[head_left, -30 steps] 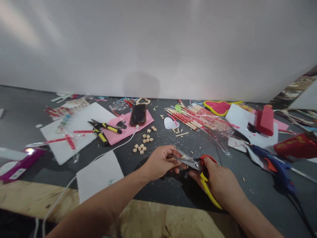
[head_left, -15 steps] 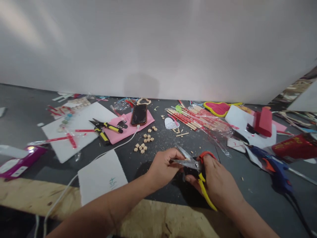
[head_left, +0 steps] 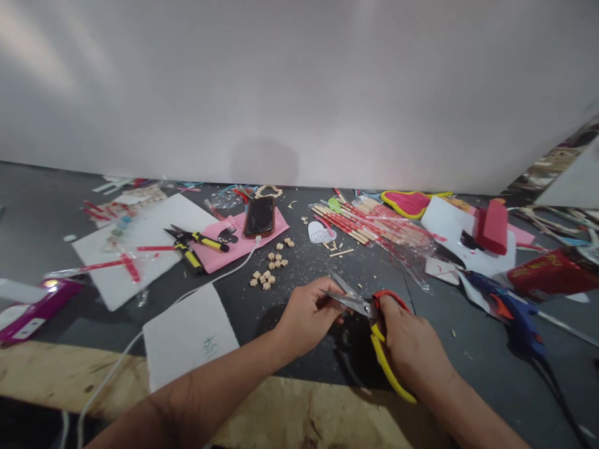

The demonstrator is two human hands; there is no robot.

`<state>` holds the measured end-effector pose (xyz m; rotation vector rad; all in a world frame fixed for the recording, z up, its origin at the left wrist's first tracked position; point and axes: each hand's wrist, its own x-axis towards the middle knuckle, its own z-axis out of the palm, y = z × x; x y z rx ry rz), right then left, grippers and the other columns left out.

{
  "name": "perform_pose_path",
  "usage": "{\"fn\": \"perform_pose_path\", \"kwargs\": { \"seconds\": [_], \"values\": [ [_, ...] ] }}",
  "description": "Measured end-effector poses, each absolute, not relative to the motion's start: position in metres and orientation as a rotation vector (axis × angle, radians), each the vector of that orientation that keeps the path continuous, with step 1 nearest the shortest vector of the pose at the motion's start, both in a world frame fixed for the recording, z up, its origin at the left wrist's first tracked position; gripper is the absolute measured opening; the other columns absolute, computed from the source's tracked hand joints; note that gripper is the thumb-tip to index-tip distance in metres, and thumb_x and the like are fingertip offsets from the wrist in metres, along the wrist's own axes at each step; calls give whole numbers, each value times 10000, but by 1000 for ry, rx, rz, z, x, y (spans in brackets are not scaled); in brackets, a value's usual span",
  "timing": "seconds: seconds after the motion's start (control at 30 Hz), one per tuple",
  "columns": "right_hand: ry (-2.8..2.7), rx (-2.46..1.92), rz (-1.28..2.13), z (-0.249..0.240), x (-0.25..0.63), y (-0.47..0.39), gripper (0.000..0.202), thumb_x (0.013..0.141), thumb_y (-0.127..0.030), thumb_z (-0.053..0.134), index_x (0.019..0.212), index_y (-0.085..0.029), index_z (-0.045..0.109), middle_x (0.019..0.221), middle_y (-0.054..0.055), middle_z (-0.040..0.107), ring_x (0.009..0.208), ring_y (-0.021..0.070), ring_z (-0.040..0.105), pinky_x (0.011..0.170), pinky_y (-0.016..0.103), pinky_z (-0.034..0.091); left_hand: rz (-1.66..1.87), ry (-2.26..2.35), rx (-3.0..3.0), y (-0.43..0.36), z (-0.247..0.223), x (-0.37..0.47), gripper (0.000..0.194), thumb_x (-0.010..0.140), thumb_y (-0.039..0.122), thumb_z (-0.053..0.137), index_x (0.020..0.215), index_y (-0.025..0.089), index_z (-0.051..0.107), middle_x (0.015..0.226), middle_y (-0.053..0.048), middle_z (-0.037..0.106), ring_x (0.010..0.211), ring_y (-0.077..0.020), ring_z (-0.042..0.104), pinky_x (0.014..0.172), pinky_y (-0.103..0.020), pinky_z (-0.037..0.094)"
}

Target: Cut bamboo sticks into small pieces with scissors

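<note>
My right hand (head_left: pixel 414 340) grips scissors (head_left: pixel 390 369) with red and yellow handles. Their metal blades are parted and point left, towards my left hand (head_left: pixel 302 317). The fingers of that hand are pinched together right at the blades; what they hold is too small and hidden to name. Left of the blades, small wooden pieces (head_left: pixel 266 278) lie in little clusters on the dark tabletop (head_left: pixel 243 305), amid fine crumbs. Beyond my hands lie a heart-shaped paper cutout (head_left: pixel 321 233) with drawn lines and a short wooden stick (head_left: pixel 341 253).
Yellow-black pliers (head_left: pixel 189 254) and a phone (head_left: pixel 259 217) on a cable rest on pink sheets. Chopsticks in red wrappers (head_left: pixel 362 218) lie at the back. To the right are a blue glue gun (head_left: pixel 519 321) and a red can (head_left: pixel 552 272); a white sheet (head_left: pixel 187 330) lies front left.
The scissors' yellow handle has swung slightly down and right, and my right hand has shifted a little right. My left hand stays pinched at the blades. The whole view has shifted slightly.
</note>
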<state>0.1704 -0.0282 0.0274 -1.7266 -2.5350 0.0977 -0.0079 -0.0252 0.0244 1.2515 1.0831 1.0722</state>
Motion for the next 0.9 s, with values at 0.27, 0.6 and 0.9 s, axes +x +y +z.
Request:
{"fn": "perform_pose_path", "kwargs": {
  "seconds": [0.27, 0.6, 0.9],
  "values": [
    [-2552, -1720, 104, 26, 170, -26, 123, 772, -207, 388, 876, -171, 443, 687, 54, 622, 586, 174, 563, 505, 259, 246, 1065, 1119, 1215, -24, 26, -9, 35, 701, 186, 571, 679, 159, 573, 580, 16, 580, 518, -88, 529, 509, -188, 407],
    [-2567, -1696, 193, 27, 169, -28, 112, 766, -189, 369, 853, -180, 440, 701, 54, 629, 612, 167, 564, 527, 251, 266, 860, 960, 1013, -19, 32, -20, 119, 644, 200, 646, 676, 127, 557, 588, -22, 642, 398, -51, 485, 403, -159, 342],
    [-2570, -1562, 292, 29, 171, -28, 192, 685, -144, 405, 868, -181, 450, 714, 46, 637, 620, 160, 567, 545, 235, 321, 715, 630, 806, -17, 28, -27, 278, 574, 286, 738, 696, 107, 565, 543, -44, 638, 334, -31, 425, 338, -144, 266]
  ]
}}
